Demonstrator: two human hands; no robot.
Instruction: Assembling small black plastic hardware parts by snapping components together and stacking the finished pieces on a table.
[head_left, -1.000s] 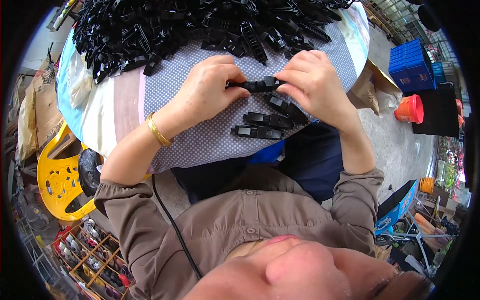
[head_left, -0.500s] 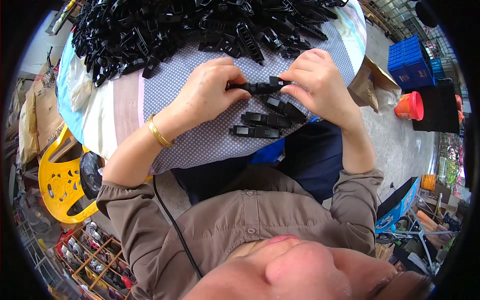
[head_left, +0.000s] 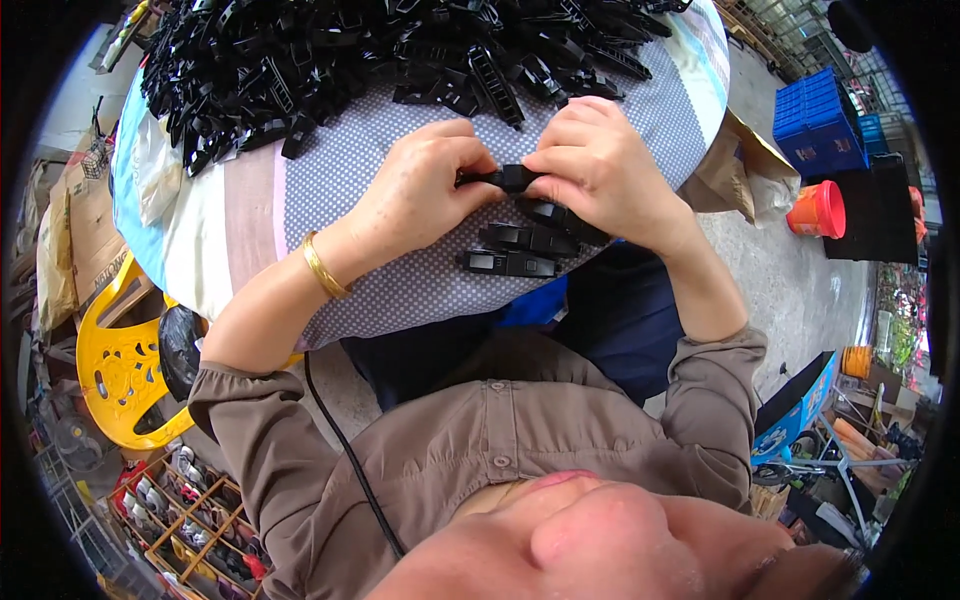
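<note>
My left hand and my right hand meet over the polka-dot cloth, both with fingers closed. Between their fingertips is a small black plastic part, pinched from either side and partly covered by the fingers. Just below it, nearer to me, lie several more black plastic parts: a long one closest to me, another behind it, and one partly hidden under my right hand. A gold bangle circles my left wrist.
A large heap of similar black plastic parts covers the far side of the table. To the left stands a yellow plastic chair with a black bag on it. Blue crates and a red bucket are on the floor at right.
My right hand has moved left, closer to my left hand. Less of the black plastic parts shows between the two hands now.
</note>
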